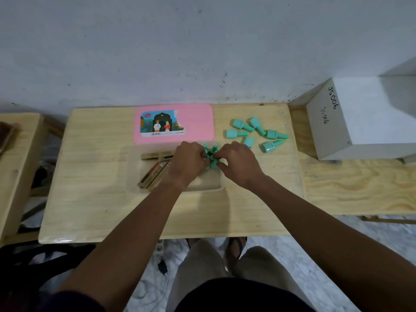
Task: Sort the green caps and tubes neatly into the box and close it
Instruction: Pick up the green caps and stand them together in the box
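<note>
A clear plastic box (pixel 132 176) stands in the middle of the wooden table (pixel 94 210). Both hands work over its right part. My left hand (pixel 188 163) and my right hand (pixel 239 164) pinch a small cluster of green tubes (pixel 212 154) between their curled fingertips, inside the box. Several brown and gold tubes (pixel 155 171) lie in the box's left part. Several more green tubes (pixel 254 135) lie scattered on the table to the right of the box. The pink lid (pixel 198 122) with a picture label lies flat behind the box.
A white box (pixel 360 122) marked JS006 stands at the right on a second wooden board (pixel 360 190). Another wooden surface (pixel 20 140) is at the left. A wall rises right behind the table. My legs and feet show below the table's front edge.
</note>
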`<action>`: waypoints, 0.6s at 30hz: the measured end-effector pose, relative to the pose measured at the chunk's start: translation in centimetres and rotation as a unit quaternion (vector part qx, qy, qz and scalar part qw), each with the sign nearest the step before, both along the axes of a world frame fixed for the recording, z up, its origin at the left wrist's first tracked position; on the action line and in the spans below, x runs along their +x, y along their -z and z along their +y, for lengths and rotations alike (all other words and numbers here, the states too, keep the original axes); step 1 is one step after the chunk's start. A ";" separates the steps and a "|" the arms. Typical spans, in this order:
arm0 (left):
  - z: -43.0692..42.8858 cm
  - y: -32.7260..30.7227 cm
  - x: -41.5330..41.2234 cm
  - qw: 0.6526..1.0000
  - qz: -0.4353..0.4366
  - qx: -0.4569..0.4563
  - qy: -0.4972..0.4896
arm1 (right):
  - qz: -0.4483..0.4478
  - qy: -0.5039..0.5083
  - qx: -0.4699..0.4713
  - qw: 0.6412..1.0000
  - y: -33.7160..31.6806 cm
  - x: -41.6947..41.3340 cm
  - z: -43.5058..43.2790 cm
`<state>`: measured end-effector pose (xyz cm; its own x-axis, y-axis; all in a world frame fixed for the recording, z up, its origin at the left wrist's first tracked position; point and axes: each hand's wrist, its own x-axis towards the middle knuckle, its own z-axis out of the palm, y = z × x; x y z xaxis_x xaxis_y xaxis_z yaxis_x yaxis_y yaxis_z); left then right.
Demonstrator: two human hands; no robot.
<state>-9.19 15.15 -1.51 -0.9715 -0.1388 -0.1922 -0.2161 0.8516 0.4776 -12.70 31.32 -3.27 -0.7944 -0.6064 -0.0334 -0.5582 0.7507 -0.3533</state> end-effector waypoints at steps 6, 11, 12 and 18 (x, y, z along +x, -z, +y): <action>0.0 0.3 0.5 1.000 0.006 0.026 0.004 | 0.022 0.020 0.022 0.999 0.1 0.2 -0.3; -0.5 0.4 0.9 0.998 0.018 0.049 0.035 | 0.032 0.035 0.004 0.999 0.1 0.5 -0.4; -0.6 0.4 1.0 0.998 0.018 0.051 0.045 | 0.034 0.040 -0.002 0.999 0.2 0.5 -0.4; -0.9 0.4 1.0 0.997 0.009 0.040 0.072 | 0.023 0.060 -0.011 0.998 0.2 0.4 -0.2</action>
<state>-8.24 14.22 -1.90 -0.9837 0.0183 -0.1787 -0.0841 0.8321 0.5482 -12.28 31.11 -3.45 -0.8619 -0.5068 0.0164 -0.4804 0.8058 -0.3463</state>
